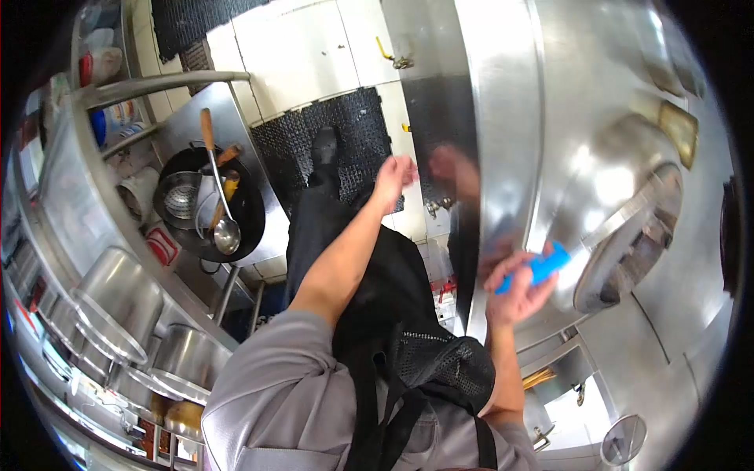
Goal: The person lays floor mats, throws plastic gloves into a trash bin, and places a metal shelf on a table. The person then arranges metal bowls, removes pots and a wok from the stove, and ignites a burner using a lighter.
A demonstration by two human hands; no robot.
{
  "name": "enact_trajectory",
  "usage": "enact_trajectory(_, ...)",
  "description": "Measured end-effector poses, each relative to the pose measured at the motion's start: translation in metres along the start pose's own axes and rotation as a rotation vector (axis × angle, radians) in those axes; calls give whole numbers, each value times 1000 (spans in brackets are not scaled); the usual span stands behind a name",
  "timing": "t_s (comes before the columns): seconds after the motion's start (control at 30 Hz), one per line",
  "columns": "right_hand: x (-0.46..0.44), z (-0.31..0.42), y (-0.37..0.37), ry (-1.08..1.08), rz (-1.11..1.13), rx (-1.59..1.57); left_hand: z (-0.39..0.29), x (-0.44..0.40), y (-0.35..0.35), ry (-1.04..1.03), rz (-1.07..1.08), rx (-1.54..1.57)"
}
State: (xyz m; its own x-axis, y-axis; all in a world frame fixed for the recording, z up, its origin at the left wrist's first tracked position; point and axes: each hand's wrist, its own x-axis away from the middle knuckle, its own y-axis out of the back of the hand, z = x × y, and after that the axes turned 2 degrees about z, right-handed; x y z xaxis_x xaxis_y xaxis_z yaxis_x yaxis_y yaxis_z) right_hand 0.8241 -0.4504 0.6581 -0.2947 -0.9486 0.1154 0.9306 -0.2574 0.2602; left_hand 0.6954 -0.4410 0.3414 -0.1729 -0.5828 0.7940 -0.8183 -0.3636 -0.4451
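My right hand [518,292] is wrapped round the bright blue handle of a tool [539,268] over the steel counter. What looks like a long flat metal blade [620,218] runs from the handle toward the upper right, across a dark round opening with jagged pieces [628,263]. Beside it bulges a large shiny metal dome [628,161]. My left hand [395,179] hangs over the floor in front of the counter's steel side, its fingers loosely curled with nothing visible in them.
On the left, a black wok [255,212] holds a ladle [227,234] and a perforated strainer [181,198]. Steel pots [118,294] crowd the left shelf. A black rubber mat [353,118] lies underfoot on white tiles [302,47]. A yellow valve handle [383,49] sticks out beside the counter.
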Motion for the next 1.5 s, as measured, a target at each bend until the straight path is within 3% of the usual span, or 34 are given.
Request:
enact_trajectory(0.1,-2,6,-3,-60,28,-113,-6,93,-30,85,206,14)
enact_trajectory(0.17,2,22,2,-212,-10,-133,-17,126,-50,75,169,123)
enact_trajectory(0.23,24,48,23,-344,-71,-120,-10,134,-58,-107,75,3)
enact_trajectory(0.3,44,58,63,-190,-144,239,-20,140,-71,-144,84,-144)
enact_trajectory(0.47,52,88,194,-228,-450,665,-2,122,-72,-184,-48,-161)
enact_trajectory(0.5,43,95,217,-132,-444,776,-2,120,-74,-187,-73,-137)
enact_trajectory(0.57,22,101,266,-179,-339,964,-7,119,-74,-198,-65,-294)
enact_trajectory(0.63,-7,101,300,-358,-257,1144,-2,114,-73,-265,-151,-337)
enact_trajectory(0.9,-91,94,330,-619,169,1372,-9,121,-85,-234,-151,-280)
enact_trajectory(1.5,-106,80,332,-625,263,1388,-17,116,-80,-138,-149,-271)
